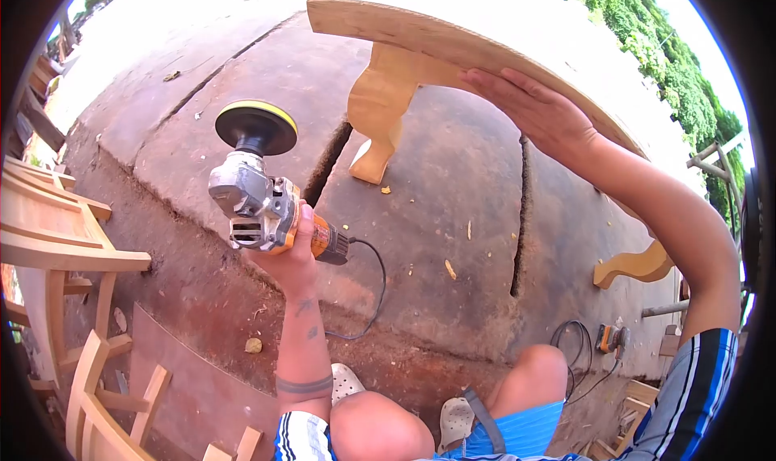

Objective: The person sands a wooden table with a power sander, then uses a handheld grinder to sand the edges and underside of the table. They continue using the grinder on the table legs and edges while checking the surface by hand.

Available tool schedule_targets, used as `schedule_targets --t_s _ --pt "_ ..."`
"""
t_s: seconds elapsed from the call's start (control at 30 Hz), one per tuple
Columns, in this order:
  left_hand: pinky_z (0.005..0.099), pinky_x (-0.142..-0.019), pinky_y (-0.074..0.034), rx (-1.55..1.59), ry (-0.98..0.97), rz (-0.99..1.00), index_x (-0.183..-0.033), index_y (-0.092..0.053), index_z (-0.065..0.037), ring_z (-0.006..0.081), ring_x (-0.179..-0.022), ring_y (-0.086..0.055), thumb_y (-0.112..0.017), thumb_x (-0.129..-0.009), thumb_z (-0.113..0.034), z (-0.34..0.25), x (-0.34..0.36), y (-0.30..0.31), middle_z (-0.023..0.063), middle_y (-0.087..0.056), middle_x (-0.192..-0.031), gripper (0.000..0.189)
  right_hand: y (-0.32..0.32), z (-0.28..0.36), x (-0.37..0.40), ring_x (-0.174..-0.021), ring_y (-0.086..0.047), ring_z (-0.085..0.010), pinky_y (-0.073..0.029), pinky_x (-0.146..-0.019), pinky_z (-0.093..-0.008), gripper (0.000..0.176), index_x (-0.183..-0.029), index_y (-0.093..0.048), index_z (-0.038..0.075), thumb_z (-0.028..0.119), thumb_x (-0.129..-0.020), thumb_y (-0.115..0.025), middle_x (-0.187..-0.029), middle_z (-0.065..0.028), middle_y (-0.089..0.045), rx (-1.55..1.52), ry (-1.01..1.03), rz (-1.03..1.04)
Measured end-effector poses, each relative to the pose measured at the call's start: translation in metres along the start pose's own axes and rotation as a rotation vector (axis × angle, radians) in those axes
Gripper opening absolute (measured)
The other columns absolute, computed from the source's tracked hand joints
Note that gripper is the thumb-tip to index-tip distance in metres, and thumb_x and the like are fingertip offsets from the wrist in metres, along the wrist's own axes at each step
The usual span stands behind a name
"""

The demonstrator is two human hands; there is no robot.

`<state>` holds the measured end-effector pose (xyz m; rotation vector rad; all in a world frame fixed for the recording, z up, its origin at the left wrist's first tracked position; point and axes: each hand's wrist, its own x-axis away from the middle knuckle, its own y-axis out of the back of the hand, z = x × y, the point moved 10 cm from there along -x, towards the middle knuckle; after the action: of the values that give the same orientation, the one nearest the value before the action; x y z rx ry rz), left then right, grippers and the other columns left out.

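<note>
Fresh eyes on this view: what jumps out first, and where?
Left of centre, the angle grinder with its yellow-rimmed disc, held in the left hand. Then the curvy-legged wooden table spanning the upper right, the right hand along its side. Lower right, an orange power tool.

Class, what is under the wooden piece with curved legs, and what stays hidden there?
Under the wooden piece, between its curved legs, floor slabs show, with a dark gap between them. The right hand hides part of the edge, and the right forearm covers some floor beyond.
</note>
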<state>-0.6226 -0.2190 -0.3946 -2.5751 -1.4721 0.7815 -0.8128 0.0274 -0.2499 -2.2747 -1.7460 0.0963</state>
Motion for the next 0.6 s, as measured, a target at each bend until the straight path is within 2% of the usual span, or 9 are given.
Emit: schedule_targets --t_s 0.03,0.1,0.17,0.2,0.3,0.43,0.53,0.6 --pt "0.0324 -0.087 -0.053 0.06 0.051 -0.011 -0.112 -0.059 0.003 0.0163 -0.091 -0.066 -0.08 -0.076 -0.007 0.004 -0.002 -0.007 0.0085 -0.068 -0.103 0.043 0.0 -0.004 0.013 -0.153 -0.004 -0.0174 -0.002 -0.127 -0.0394 0.072 -0.159 -0.017 0.014 0.025 -0.094 -0.047 -0.167 0.0019 -0.006 -0.05 -0.015 -0.03" --pt "0.0322 -0.088 -0.052 0.098 0.023 0.019 -0.113 -0.059 0.004 0.0159 -0.091 -0.066 -0.081 -0.075 -0.007 0.007 -0.003 -0.022 0.0085 -0.068 -0.103 0.045 0.0 -0.011 0.036 -0.153 -0.005 -0.0156 -0.002 -0.126 -0.0395 0.072 -0.158 -0.022 0.015 0.021 -0.092 -0.05 -0.167 0.0043 -0.007 -0.157 -0.044 -0.091" --pt "0.0316 -0.087 -0.052 0.137 0.006 0.056 -0.112 -0.059 0.004 0.0151 -0.092 -0.066 -0.083 -0.074 -0.006 0.008 -0.004 -0.04 0.0087 -0.068 -0.103 0.046 -0.009 -0.011 0.062 -0.153 -0.005 -0.0129 -0.003 -0.127 -0.0402 0.071 -0.158 -0.019 0.018 0.026 -0.094 -0.049 -0.166 0.006 -0.007 -0.152 -0.004 0.02" --pt "0.0314 -0.087 -0.052 0.157 0.012 0.071 -0.111 -0.06 0.004 0.0149 -0.092 -0.066 -0.082 -0.074 -0.005 0.008 -0.005 -0.05 0.0087 -0.069 -0.103 0.044 -0.016 -0.009 0.072 -0.153 -0.005 -0.0115 -0.003 -0.127 -0.0406 0.071 -0.159 -0.017 0.019 0.028 -0.096 -0.048 -0.166 0.0068 -0.007 -0.15 0.016 0.076" --pt "0.0304 -0.084 -0.053 0.16 0.014 0.137 -0.106 -0.063 0.004 0.0139 -0.09 -0.067 -0.081 -0.075 -0.001 0.003 -0.007 -0.08 0.0082 -0.07 -0.101 0.036 -0.018 -0.013 0.088 -0.153 -0.008 -0.0129 -0.003 -0.127 -0.0414 0.069 -0.158 -0.02 0.02 0.028 -0.095 -0.048 -0.166 0.0067 -0.009 -0.247 -0.094 0.014" --pt "0.0304 -0.084 -0.053 0.244 -0.025 0.166 -0.107 -0.063 0.002 0.0139 -0.089 -0.067 -0.081 -0.076 -0.001 0.015 -0.008 -0.113 0.0067 -0.069 -0.101 0.036 -0.02 -0.009 0.091 -0.152 -0.009 -0.0133 -0.004 -0.127 -0.0423 0.067 -0.157 -0.022 0.021 0.027 -0.095 -0.048 -0.166 0.0063 -0.01 -0.26 -0.117 -0.006" --pt "0.0309 -0.085 -0.052 0.396 0.042 0.102 -0.109 -0.061 0.001 0.0132 -0.092 -0.066 -0.081 -0.076 -0.003 0.035 0.001 -0.13 0.0061 -0.068 -0.103 0.039 -0.018 -0.014 0.09 -0.152 -0.01 -0.0131 -0.005 -0.127 -0.0417 0.068 -0.157 -0.023 0.022 0.024 -0.095 -0.05 -0.165 0.0066 -0.011 -0.291 -0.129 -0.011" --pt "0.0346 -0.084 -0.054 0.525 0.149 0.117 -0.114 -0.058 0.001 0.0169 -0.095 -0.066 -0.08 -0.077 -0.004 0.036 0.01 -0.146 0.0074 -0.066 -0.104 0.043 -0.019 -0.019 0.092 -0.152 -0.01 -0.013 -0.006 -0.128 -0.0408 0.068 -0.157 -0.024 0.022 0.023 -0.094 -0.052 -0.165 0.0077 -0.012 -0.319 -0.151 0.003"
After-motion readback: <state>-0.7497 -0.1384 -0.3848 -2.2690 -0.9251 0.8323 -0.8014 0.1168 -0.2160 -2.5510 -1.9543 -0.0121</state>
